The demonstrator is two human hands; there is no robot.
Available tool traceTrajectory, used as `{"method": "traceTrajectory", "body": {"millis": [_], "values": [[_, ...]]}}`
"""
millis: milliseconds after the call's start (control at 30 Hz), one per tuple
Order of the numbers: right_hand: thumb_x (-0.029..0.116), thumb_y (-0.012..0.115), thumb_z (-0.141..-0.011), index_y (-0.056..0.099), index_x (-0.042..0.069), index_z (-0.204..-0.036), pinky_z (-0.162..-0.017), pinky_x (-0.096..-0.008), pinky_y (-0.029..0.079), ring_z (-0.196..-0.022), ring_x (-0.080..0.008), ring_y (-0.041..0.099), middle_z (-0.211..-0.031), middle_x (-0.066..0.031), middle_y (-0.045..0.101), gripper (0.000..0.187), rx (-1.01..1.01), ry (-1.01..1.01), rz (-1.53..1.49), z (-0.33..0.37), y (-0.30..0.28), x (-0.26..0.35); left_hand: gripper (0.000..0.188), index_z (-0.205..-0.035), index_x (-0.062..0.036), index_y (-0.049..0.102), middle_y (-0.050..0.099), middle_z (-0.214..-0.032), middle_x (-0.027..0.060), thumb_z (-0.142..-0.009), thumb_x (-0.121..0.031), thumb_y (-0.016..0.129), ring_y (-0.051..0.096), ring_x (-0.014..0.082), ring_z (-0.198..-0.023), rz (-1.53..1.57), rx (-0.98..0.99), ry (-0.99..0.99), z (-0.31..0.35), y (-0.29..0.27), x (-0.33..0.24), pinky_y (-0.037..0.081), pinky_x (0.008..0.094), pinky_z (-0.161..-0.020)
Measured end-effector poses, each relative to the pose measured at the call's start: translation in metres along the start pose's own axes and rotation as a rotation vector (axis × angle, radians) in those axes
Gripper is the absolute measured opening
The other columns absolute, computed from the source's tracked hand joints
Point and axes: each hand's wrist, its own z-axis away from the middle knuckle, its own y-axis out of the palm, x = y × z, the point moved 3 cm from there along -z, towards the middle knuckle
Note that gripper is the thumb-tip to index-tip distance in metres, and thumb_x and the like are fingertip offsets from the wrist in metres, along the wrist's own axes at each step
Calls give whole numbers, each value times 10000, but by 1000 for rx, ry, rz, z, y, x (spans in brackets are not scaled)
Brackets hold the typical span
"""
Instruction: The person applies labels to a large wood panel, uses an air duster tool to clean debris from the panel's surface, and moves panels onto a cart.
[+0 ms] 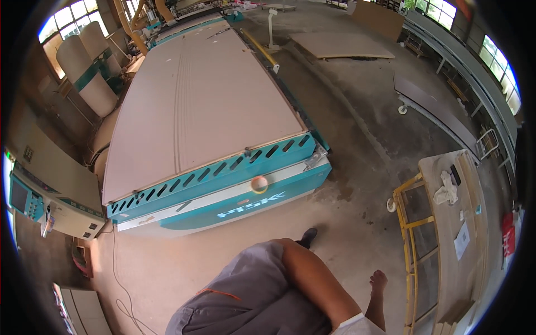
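My right hand point(378, 281) hangs low on the right, over the concrete floor, with its fingers curled in and nothing visible in them. It touches nothing; the nearest thing is a yellow-framed cart point(412, 251) further right. My left hand is out of view. Ahead stands a large flatbed cutting machine point(251, 209) with a teal and white front and a row of slanted slots. A wide pale board point(206, 100) covers its bed. A roll of tape point(259, 184) appears at its front face.
A control cabinet point(61, 190) with a screen stands left, a cable point(116, 268) trailing on the floor nearby. The cart bears boards point(474, 245), a white cloth point(446, 190) and a paper sheet point(462, 241). Beyond are a low trolley point(435, 111) and a flat board point(340, 44).
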Motion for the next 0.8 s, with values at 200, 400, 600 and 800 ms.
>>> {"method": "traceTrajectory", "body": {"millis": [200,400,600,800], "values": [[133,617,-877,619,25,-1087,-540,-267,451,-660,-107,575,-804,-10,607,236,41,14,311,-114,72,110,202,-949,7,613,574,-863,167,-847,-167,637,527,354,-788,93,13,49,32,-233,25,440,420,-740],[312,688,-800,703,30,-990,-676,-331,513,-786,-182,659,-846,-99,707,340,193,-126,902,-258,32,78,251,-973,15,609,572,-909,193,-855,-206,637,530,379,-831,65,61,5,-4,-438,41,444,437,-762],[304,656,-769,660,84,-883,-648,-352,504,-783,-215,647,-815,-82,665,248,310,-66,1166,-427,121,208,300,-996,23,605,571,-954,218,-864,-244,637,532,404,-874,-119,20,-44,8,-635,77,448,454,-785],[297,624,-737,617,138,-777,-619,-373,495,-780,-248,636,-783,-66,624,164,545,-612,1609,-686,243,394,349,-1020,31,601,570,-1000,244,-872,-283,637,535,429,-917,-498,-82,-130,33,-830,23,452,470,-807]]}}
